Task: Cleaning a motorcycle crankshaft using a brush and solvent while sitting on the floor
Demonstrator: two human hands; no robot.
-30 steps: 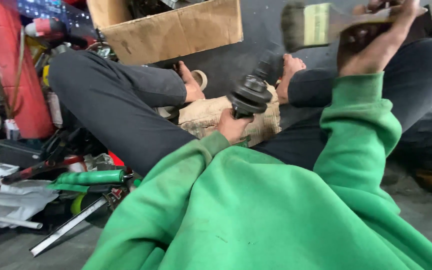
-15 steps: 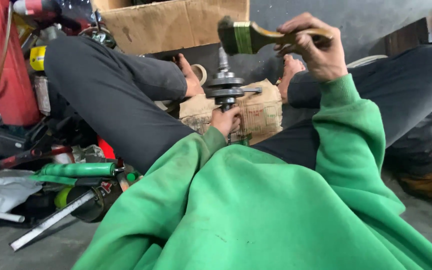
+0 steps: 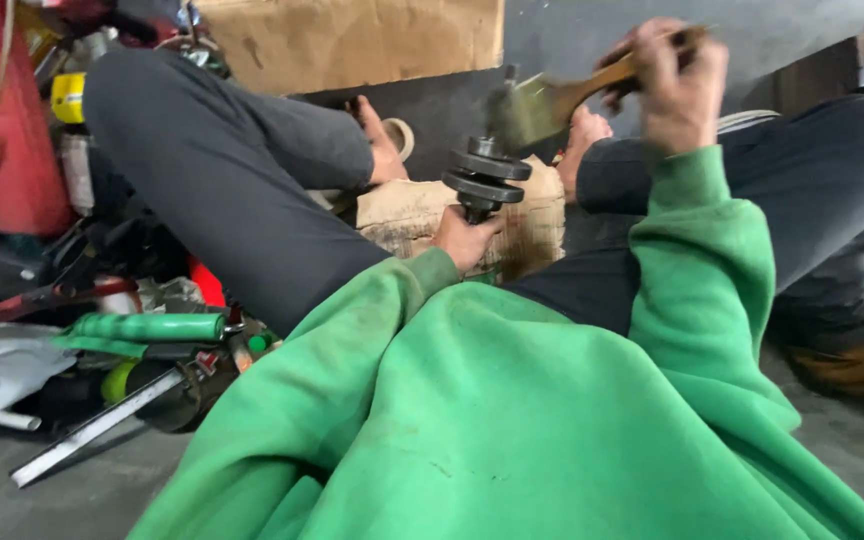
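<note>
Your left hand [image 3: 464, 238] grips the dark disc-flanged metal part [image 3: 487, 178] upright over the worn block [image 3: 412, 212] between your legs, while your right hand [image 3: 674, 85] clenches the wooden-handled brush [image 3: 542, 108], bristles at its top: brushing step, needing steady strokes.

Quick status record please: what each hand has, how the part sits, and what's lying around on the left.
left hand: grips the dark metal part from below, holding it upright
dark metal part: stacked round discs on a stem, held over a worn block between the legs
right hand: raised, holds a wooden-handled brush
brush: bristles blurred, close to the top of the part; contact cannot be told
floor, left side: green-handled tool, flat metal bar, red cylinder
behind: cardboard box
</note>
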